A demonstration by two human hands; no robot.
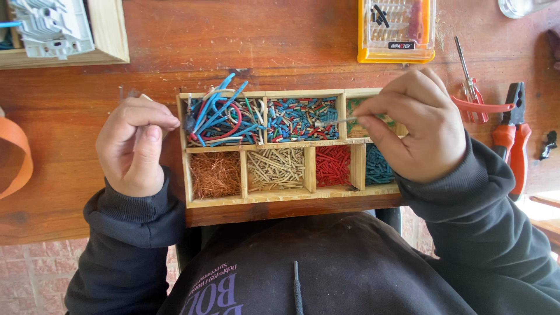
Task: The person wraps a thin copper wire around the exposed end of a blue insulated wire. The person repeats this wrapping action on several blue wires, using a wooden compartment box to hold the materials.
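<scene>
From the head camera, the right hand (417, 125) is pinching a thin pale wire piece (337, 121) between thumb and fingers, holding it over the top middle compartment of the wooden divided tray (274, 198) at the bench's near edge. The left hand (135, 143) is curling into a loose fist just beside the tray's left wall, next to the compartment of blue wire (219, 116); whether it is holding anything I cannot tell. Red-handled pliers (513, 137) are lying well to the right.
</scene>
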